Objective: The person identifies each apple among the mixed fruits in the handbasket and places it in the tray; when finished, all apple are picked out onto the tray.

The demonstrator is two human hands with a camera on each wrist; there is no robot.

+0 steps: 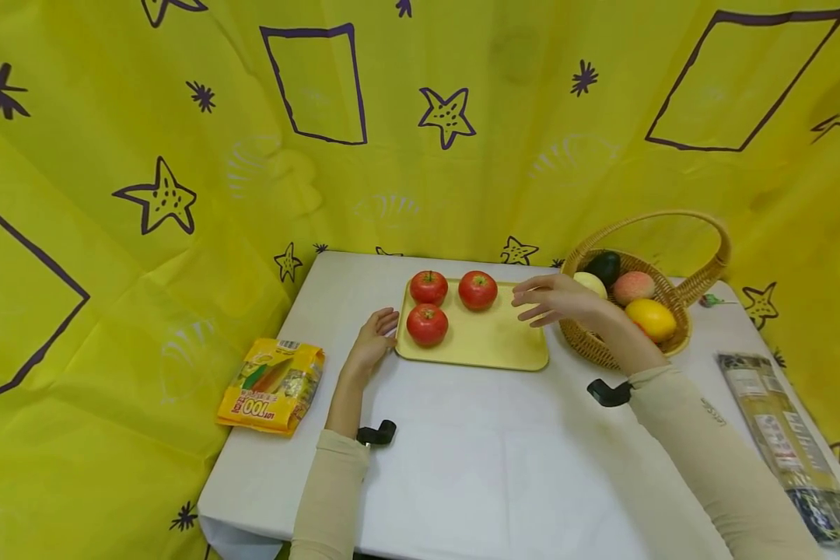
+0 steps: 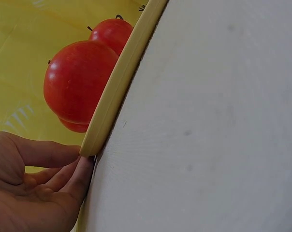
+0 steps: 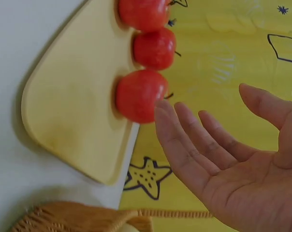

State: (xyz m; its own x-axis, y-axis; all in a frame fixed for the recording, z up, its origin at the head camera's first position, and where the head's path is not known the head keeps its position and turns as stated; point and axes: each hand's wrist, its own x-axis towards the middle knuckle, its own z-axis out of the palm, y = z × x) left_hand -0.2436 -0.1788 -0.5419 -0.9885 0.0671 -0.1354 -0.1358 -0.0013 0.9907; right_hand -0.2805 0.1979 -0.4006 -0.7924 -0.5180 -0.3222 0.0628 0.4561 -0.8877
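A pale yellow tray (image 1: 493, 342) lies on the white table with three red apples on it. Two apples (image 1: 428, 288) (image 1: 427, 325) sit one behind the other at its left end, and another apple (image 1: 477, 290) stands by the back rim. My left hand (image 1: 376, 340) pinches the tray's left edge; in the left wrist view the thumb (image 2: 51, 153) meets the rim and the fingers reach underneath. Above the tray's right end hovers my right hand (image 1: 556, 299), fingers spread and holding nothing. The right wrist view shows its palm (image 3: 247, 188) and parted thumb.
To the right stands a wicker basket (image 1: 686, 327) with a tall handle, holding a yellow mango-like fruit (image 1: 651, 320), a peach (image 1: 633, 288) and other produce. A yellow snack bag (image 1: 273, 385) lies at the left. At the right edge lies a clear-wrapped package (image 1: 777, 435). A yellow patterned curtain (image 1: 392, 187) hangs behind.
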